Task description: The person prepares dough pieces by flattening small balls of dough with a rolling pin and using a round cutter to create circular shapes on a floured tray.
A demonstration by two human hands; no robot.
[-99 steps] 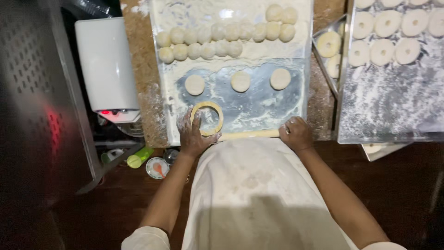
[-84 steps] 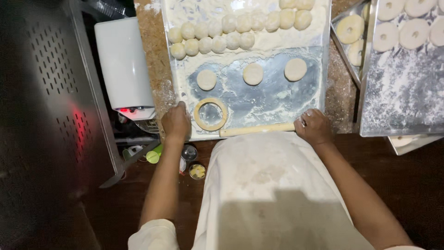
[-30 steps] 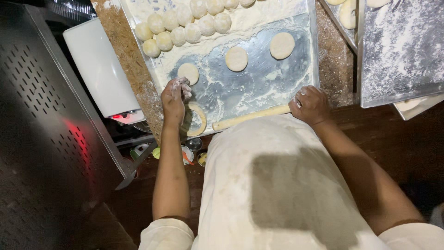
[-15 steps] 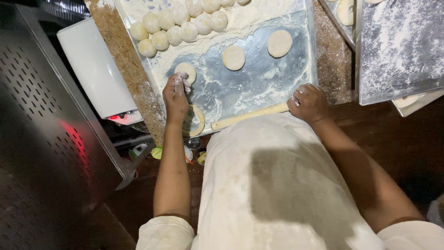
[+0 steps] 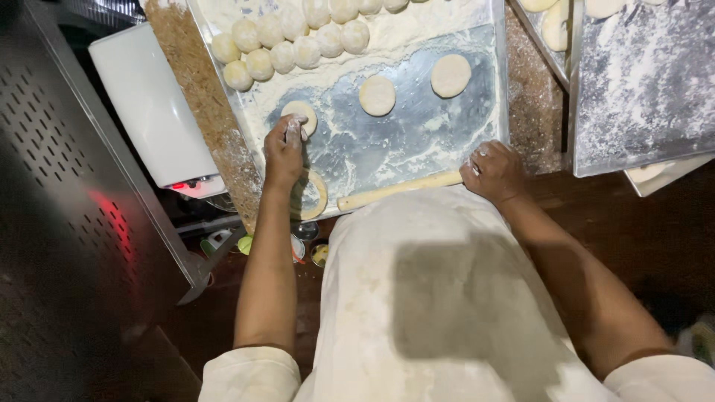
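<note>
Our left hand reaches over the floured tray on the worktop, its fingertips pinching the near edge of a flattened dough disc at the tray's left side. Our right hand is closed around the right end of the rolling pin, which lies along the tray's near edge. Just below our left wrist lies a thin dough ring, partly hidden by the arm. Two more discs sit further right on the tray, well apart from each other, and a cluster of dough balls fills the far side in thick flour. We judge the disc soft, light and easily stretched or torn, and likely a little tacky where the flour is thin, so a pinch at one rim would pull it out of round; better to slide fingers flat beneath it and lift with broad support. The pin looks stiff and light, easy to hold anywhere along its length. A second floured tray sits to the right, and a white appliance to the left.
</note>
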